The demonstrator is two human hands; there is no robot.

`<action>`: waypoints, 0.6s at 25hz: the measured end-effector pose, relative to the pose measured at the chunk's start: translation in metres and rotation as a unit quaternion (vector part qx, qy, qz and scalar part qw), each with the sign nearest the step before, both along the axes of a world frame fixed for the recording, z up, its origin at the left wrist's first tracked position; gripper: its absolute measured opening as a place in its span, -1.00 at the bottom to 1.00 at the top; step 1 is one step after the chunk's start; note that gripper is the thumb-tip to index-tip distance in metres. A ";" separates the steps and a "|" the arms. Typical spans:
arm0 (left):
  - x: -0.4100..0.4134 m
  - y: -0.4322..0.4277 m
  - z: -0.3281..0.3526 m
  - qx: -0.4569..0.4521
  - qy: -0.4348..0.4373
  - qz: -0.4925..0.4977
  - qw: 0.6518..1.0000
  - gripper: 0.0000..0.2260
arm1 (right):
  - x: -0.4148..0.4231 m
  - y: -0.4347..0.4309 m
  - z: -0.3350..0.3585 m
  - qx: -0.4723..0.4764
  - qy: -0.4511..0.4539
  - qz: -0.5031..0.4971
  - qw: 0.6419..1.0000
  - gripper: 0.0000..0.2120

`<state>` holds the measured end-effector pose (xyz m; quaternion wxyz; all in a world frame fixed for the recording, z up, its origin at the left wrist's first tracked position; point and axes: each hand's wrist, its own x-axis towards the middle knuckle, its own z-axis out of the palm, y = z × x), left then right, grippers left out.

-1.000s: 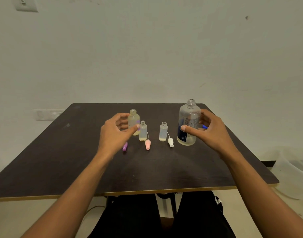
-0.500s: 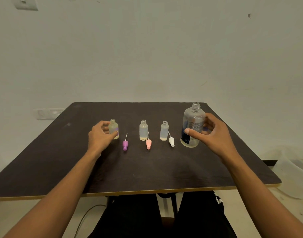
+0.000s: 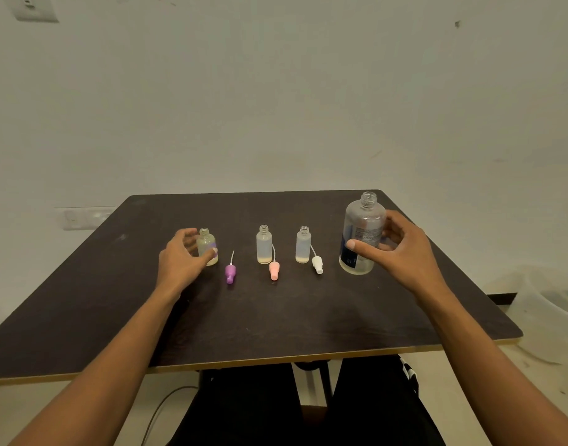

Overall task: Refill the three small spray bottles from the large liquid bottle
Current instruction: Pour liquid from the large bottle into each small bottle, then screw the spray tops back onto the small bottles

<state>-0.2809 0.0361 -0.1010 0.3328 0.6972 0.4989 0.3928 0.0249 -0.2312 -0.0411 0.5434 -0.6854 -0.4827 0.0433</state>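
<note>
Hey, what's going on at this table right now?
At a dark table, a person's left hand holds the leftmost small bottle; the right hand grips the large bottle, both upright. The middle small bottle and right small bottle stand open, nearly empty. The purple spray top, pink spray top and white spray top lie beside them. Nothing is pouring.

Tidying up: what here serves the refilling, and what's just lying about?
Job: large clear plastic bottle; three small translucent bottles; purple spray head; pink spray head; white spray head.
Lying about: translucent plastic tub; white wall switch plate.
</note>
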 end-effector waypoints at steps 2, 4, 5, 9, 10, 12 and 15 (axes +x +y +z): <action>0.000 -0.007 0.016 0.055 -0.001 0.005 0.998 -0.31 | 0.002 -0.001 0.003 0.005 -0.006 -0.003 1.000 -0.26; 0.005 -0.025 0.044 0.134 -0.031 -0.006 0.990 -0.34 | 0.005 -0.002 0.008 0.009 -0.014 -0.006 1.000 -0.28; 0.011 -0.037 0.061 0.169 -0.051 -0.033 0.984 -0.37 | 0.006 -0.003 0.011 0.012 -0.015 -0.007 1.000 -0.30; 0.060 -0.098 0.111 0.220 -0.109 -0.245 0.938 -0.37 | 0.006 -0.008 0.025 0.029 -0.008 -0.006 1.000 -0.38; 0.076 -0.111 0.116 0.212 -0.098 -0.299 0.925 -0.33 | 0.005 -0.009 0.030 0.034 -0.007 -0.004 0.999 -0.40; 0.108 -0.128 0.115 0.190 -0.055 -0.376 0.906 -0.23 | 0.006 -0.012 0.040 0.043 -0.005 -0.001 0.999 -0.41; 0.152 -0.140 0.107 0.164 -0.027 -0.413 0.895 -0.14 | 0.016 -0.016 0.052 0.047 -0.015 -0.011 0.999 -0.37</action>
